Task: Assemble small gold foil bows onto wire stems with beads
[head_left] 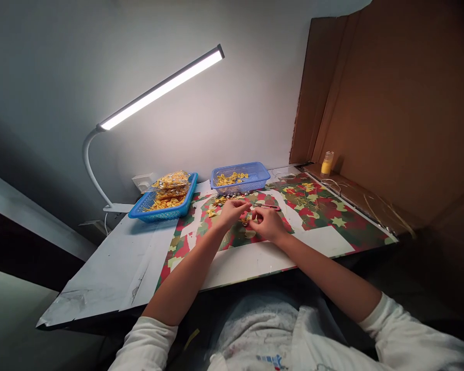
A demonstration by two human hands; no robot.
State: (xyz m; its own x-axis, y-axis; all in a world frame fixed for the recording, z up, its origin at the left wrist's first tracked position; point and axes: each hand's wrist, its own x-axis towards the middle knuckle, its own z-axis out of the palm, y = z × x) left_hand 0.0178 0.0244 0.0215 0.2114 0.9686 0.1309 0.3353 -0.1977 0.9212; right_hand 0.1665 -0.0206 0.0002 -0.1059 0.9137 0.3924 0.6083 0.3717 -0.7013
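Over the patterned mat, my left hand (234,211) is closed in a pinch, fingertips pointing right; what it holds, if anything, is too small to make out. My right hand (268,223) is closed, thumb and fingertips pinching a small gold bow (245,222) that hangs just above the mat. Beyond the fingers lies a slim red-handled tool (270,207), partly hidden by my right hand. A loose pile of small gold and silvery pieces (230,198) sits past my left hand, with a gold bow (211,212) beside it.
A blue basket (160,214) with bagged and loose gold bows stands at left. Another basket (259,180) holds more bows at the back. Gold stringed pieces (307,193) lie on the camouflage mat (332,237) at right. A lamp (162,87), yellow-filled bottle (327,164) and cardboard wall (390,103) surround the table.
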